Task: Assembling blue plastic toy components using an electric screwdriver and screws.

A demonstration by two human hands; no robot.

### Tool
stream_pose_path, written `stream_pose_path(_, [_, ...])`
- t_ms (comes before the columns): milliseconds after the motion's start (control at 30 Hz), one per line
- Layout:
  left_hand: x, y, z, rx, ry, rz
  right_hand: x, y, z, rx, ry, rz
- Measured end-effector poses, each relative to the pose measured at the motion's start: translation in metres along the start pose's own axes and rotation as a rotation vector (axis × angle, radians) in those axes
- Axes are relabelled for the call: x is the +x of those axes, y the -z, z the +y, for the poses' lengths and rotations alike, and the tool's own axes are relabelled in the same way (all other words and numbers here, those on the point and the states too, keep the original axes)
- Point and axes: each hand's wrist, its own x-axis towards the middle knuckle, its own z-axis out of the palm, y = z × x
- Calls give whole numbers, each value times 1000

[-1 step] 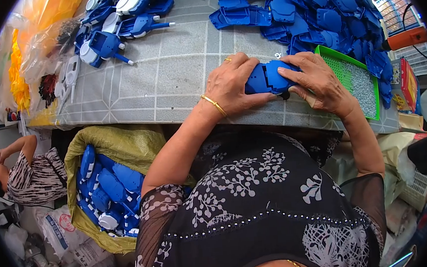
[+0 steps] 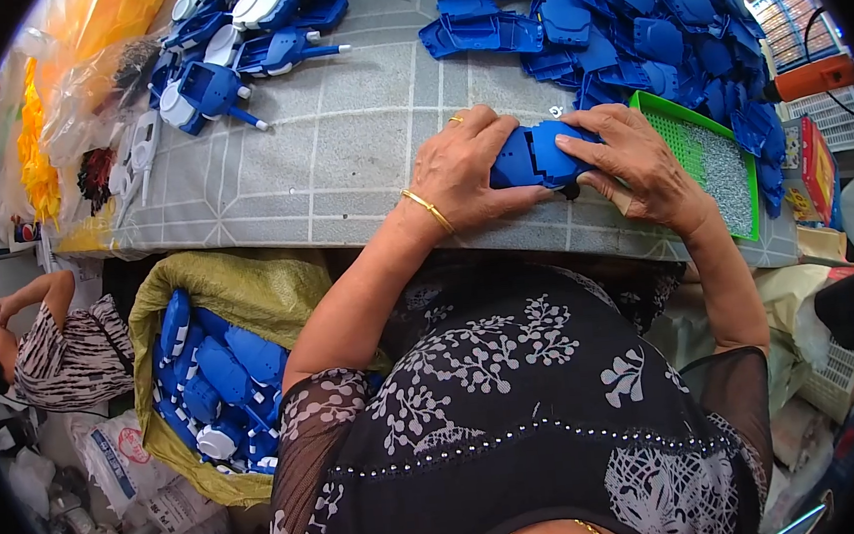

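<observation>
Around the table (image 2: 355, 112), we seem to keep things within reach.
The shell pile (image 2: 660, 38) covers the table's far right; the sack (image 2: 232, 277) gapes below its near left edge, perhaps sparing the tabletop. The tray (image 2: 666, 138) lies on the table's right, likely for easy reach. Over the table's near edge, our left hand (image 2: 459, 164) clamps its fingers on the left end of the blue shell (image 2: 516, 163) and our right hand (image 2: 640, 165) on its right end, apparently to steady it.

Tray (image 2: 672, 127) on tbl (image 2: 345, 123), R of hands (image 2: 648, 164)
</observation>
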Motion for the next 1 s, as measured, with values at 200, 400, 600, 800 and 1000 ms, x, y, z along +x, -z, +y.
stream_pose_path(200, [0,-3,-3,12,-56,37,-1,-1,0,55,-13,3])
stream_pose_path(400, [0,-2,-4,1,-61,46,0,0,-2,91,-32,2])
stream_pose_path(600, [-1,-2,-4,8,-45,37,1,0,-3,89,-31,3])
stream_pose_path(800, [-1,-2,-5,-3,-65,50,3,0,-2,88,-17,-17])
stream_pose_path(1000, [-1,-3,-4,16,-84,38,7,-10,-5,84,32,-2])
